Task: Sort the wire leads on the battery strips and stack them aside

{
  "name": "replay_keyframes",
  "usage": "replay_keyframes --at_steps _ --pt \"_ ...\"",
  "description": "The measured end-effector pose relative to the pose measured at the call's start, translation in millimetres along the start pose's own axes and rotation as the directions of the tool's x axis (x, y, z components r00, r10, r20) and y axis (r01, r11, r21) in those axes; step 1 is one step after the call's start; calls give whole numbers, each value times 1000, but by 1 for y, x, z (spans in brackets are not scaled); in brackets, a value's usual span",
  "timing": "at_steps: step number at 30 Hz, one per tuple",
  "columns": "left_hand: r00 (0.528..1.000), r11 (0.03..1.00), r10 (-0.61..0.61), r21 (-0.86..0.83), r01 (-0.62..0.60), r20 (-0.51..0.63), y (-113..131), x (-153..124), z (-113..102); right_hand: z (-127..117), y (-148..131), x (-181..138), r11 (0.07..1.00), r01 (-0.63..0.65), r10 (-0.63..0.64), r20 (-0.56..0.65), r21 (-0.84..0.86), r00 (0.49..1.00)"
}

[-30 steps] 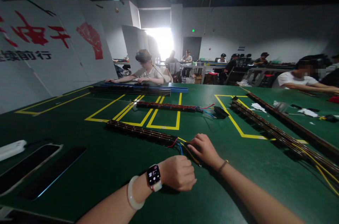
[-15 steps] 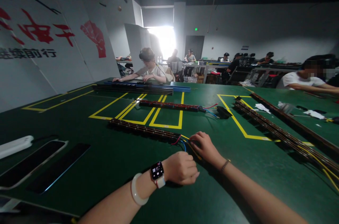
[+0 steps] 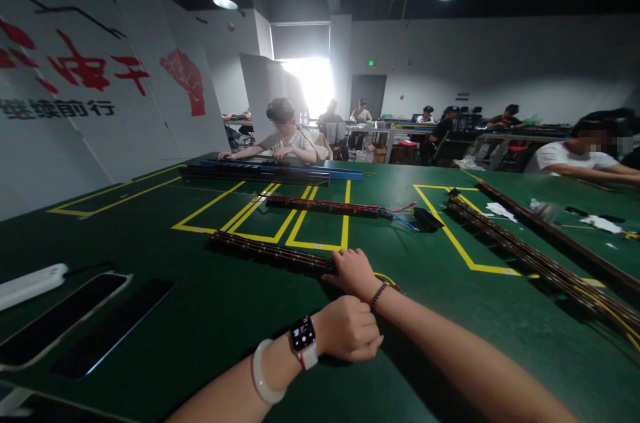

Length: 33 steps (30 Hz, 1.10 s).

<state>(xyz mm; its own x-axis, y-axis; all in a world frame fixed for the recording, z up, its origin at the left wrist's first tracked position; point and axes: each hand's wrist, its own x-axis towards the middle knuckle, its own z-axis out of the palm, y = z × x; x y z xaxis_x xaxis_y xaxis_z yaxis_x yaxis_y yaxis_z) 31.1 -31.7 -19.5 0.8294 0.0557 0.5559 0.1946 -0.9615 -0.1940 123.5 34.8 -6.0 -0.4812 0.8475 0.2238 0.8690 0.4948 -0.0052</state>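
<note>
A long dark bundle of thin strips (image 3: 273,252) lies on the green table in front of me. My right hand (image 3: 356,271) is closed over its right end, fingers wrapped round it. Yellow wire (image 3: 384,278) and a bit of red show past that wrist; the other wires at this end are hidden. Nearer to me, my left hand (image 3: 350,328) is curled into a fist, and whatever may be inside it is hidden. It rests apart from the bundle. Behind lies a similar strip bundle (image 3: 325,206) with red and blue wires at its right end.
Yellow tape (image 3: 345,223) marks rectangles on the green table (image 3: 240,356). More strip bundles (image 3: 520,253) lie at the right. Two dark flat panels (image 3: 115,330) and a white device (image 3: 33,284) lie at the left. Across the table sits a person (image 3: 295,140) at blue and black rails (image 3: 260,174).
My right hand has moved left from the wires onto the end of the strip bundle and closed there. My left hand stays in a fist. The view has tilted up slightly.
</note>
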Motion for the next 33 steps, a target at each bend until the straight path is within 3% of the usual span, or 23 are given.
replay_keyframes --at_steps 7,11,16,25,33 --pt "1000 1000 -11 14 11 27 0 1 -2 -6 10 21 996 -81 81 7 -30 997" --pt "998 999 -25 27 24 57 -1 0 -2 -8 31 41 991 -122 120 -49 -50 992" --pt "996 999 -34 36 31 77 -3 -2 2 -3 64 67 971 -238 238 3 -20 971" --pt "995 998 -52 39 49 86 -4 -3 1 8 110 106 941 -337 337 -9 -17 942" --pt "991 998 -57 15 55 119 -5 -3 2 15 127 108 947 -320 320 -34 -20 947"
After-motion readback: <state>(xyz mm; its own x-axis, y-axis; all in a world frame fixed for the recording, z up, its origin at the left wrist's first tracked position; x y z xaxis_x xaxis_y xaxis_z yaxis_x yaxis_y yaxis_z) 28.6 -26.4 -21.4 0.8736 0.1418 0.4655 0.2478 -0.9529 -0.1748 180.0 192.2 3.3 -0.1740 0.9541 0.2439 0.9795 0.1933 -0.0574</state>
